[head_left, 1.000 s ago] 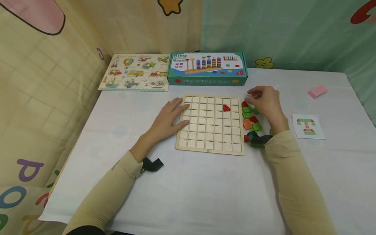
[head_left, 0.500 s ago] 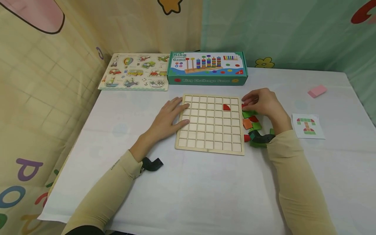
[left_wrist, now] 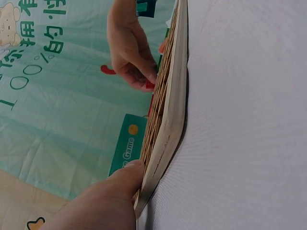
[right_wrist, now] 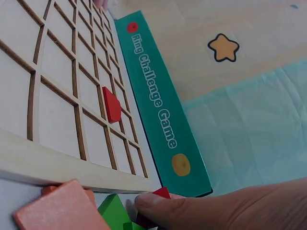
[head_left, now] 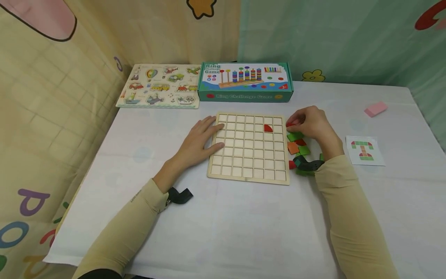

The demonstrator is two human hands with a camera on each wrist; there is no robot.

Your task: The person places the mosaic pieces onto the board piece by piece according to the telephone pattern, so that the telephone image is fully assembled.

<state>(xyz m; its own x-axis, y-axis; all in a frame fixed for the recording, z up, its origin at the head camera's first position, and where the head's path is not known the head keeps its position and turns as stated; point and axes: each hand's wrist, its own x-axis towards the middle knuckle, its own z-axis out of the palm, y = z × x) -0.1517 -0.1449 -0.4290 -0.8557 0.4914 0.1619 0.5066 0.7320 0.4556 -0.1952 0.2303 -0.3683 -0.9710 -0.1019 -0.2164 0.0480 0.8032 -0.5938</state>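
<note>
A wooden grid board (head_left: 247, 179) lies on the white table, with one red quarter-circle block (head_left: 268, 128) in a cell of its upper right part. My left hand (head_left: 198, 140) rests on the board's left edge, fingers spread and straight. Beyond the right edge, my right hand (head_left: 311, 122) pinches a red block (right_wrist: 162, 192) between thumb and fingers; much of its shape is hidden. Just below that hand lie loose green blocks (head_left: 295, 136), an orange block (head_left: 293, 148) and red blocks (head_left: 292, 164), partly covered by the wrist camera.
A green Ring Challenge Game box (head_left: 245, 96) and a picture puzzle board (head_left: 142, 101) stand behind the grid. To the right are a pattern card (head_left: 366, 151) with a red, green and orange figure and a pink block (head_left: 376, 109).
My right hand has come down slightly to the pile's top and now pinches a red block there. The left hand has stayed on the board.
</note>
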